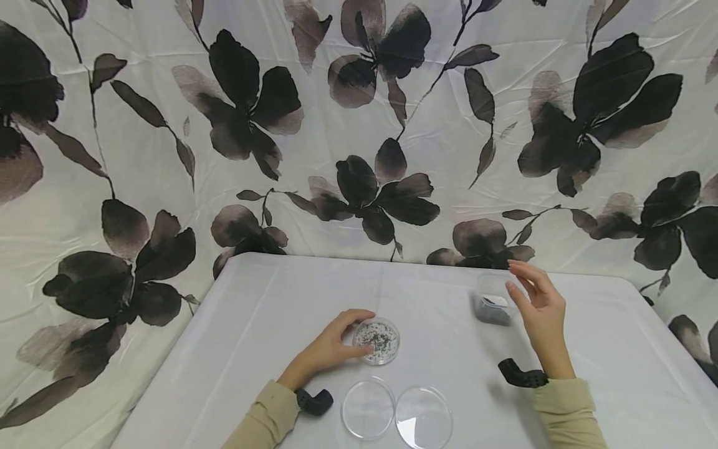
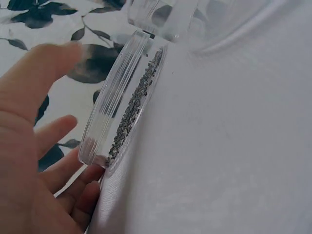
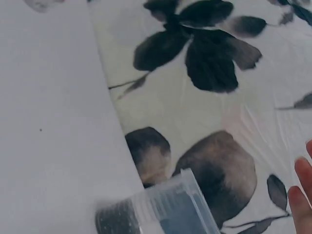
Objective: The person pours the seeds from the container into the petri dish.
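A round clear petri dish (image 1: 387, 344) with small dark granules stands on the table. My left hand (image 1: 335, 342) is at its left side. In the left wrist view, fingertips meet the near end of the dish (image 2: 105, 112), while the thumb (image 2: 46, 68) hovers apart above it. My right hand (image 1: 543, 315) is raised beside a small clear plastic tub (image 1: 493, 310), its fingers loosely bent and nothing between them. Dark grains show in the bottom of the tub (image 3: 146, 214) in the right wrist view; the fingers (image 3: 301, 195) there stand apart from it.
Two round clear dish pieces (image 1: 368, 410) (image 1: 424, 416) lie side by side on the white table (image 1: 269, 349), near its front. Floral cloth (image 1: 359, 125) hangs behind the table. Each wrist wears a black camera mount (image 1: 521, 374).
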A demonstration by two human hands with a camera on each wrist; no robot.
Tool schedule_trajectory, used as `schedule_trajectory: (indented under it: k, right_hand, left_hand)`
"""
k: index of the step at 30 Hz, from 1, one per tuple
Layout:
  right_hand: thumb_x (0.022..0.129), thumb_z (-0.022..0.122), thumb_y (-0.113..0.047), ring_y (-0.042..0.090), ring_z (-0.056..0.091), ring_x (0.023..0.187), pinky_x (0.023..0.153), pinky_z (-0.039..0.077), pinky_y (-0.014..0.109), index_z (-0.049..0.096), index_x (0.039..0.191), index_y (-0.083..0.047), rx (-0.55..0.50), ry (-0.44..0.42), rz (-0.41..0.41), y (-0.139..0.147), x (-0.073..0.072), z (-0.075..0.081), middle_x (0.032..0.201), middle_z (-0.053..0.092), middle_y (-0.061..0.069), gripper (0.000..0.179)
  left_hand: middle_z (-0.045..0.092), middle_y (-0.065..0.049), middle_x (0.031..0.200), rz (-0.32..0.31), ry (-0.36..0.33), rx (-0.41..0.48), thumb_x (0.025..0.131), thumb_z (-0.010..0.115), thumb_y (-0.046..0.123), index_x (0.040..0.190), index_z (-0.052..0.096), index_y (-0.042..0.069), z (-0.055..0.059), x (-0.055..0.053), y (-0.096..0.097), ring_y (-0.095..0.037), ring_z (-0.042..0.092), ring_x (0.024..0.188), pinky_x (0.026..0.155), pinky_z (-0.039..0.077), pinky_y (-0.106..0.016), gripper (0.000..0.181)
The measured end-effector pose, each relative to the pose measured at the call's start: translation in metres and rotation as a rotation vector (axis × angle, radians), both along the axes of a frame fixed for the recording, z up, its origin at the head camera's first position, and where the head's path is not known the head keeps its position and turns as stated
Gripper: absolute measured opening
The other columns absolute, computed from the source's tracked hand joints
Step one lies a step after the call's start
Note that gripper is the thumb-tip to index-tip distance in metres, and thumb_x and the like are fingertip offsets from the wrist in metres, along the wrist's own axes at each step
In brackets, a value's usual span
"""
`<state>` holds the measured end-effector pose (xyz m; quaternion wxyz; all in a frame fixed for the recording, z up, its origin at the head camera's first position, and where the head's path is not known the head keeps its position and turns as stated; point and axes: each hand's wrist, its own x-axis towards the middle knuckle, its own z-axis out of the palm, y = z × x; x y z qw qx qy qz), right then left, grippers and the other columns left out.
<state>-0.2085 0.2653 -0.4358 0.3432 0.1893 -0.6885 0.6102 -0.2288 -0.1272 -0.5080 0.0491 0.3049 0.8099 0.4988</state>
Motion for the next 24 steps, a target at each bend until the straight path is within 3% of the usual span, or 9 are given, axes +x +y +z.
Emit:
schedule_trajectory:
  k: [7,12,15,19,24]
  right_hand:
    - [0.091,0.057,0.017,0.023,0.046,0.131,0.11,0.036,0.026,0.051,0.129,0.018,-0.23,-0.054,0.016,0.02,0.003,-0.01,0.131,0.057,0.016,0.039]
    - [0.095,0.053,0.012,0.028,0.037,0.136,0.104,0.039,0.021,0.042,0.139,0.013,-0.404,-0.197,0.027,0.028,0.001,-0.023,0.14,0.049,0.014,0.045]
    - [0.099,0.049,0.007,0.028,0.029,0.14,0.105,0.037,0.02,0.035,0.143,0.006,-0.495,-0.311,0.063,0.033,0.001,-0.032,0.142,0.044,0.008,0.047]
    - [0.102,0.047,-0.003,0.024,0.019,0.145,0.112,0.027,0.021,0.026,0.148,-0.007,-0.491,-0.443,0.123,0.042,0.0,-0.044,0.149,0.033,0.008,0.051]
    - [0.101,0.051,-0.004,0.021,0.003,0.151,0.12,0.011,0.026,0.006,0.157,-0.009,-0.37,-0.542,0.214,0.048,-0.004,-0.056,0.163,0.008,0.014,0.072]
  left_hand:
    - [0.056,-0.003,0.135,0.038,-0.033,0.052,0.093,0.071,0.022,0.135,0.058,0.012,0.015,-0.001,-0.006,-0.03,0.053,0.119,0.098,0.044,-0.049,0.045]
    - [0.058,-0.002,0.133,0.088,-0.033,0.026,0.095,0.069,0.021,0.133,0.06,0.011,0.038,0.006,-0.02,-0.03,0.052,0.121,0.096,0.046,-0.047,0.041]
    - [0.061,-0.004,0.128,0.088,-0.057,0.0,0.096,0.067,0.021,0.13,0.061,0.009,0.044,0.015,-0.028,-0.029,0.055,0.116,0.094,0.048,-0.041,0.037]
    - [0.063,-0.007,0.124,0.052,-0.093,-0.022,0.095,0.068,0.022,0.128,0.062,0.009,0.04,0.035,-0.039,-0.03,0.058,0.112,0.092,0.05,-0.037,0.035]
    - [0.063,-0.007,0.124,0.017,-0.087,-0.006,0.091,0.073,0.023,0.127,0.062,0.009,0.03,0.064,-0.048,-0.028,0.057,0.11,0.089,0.051,-0.034,0.04]
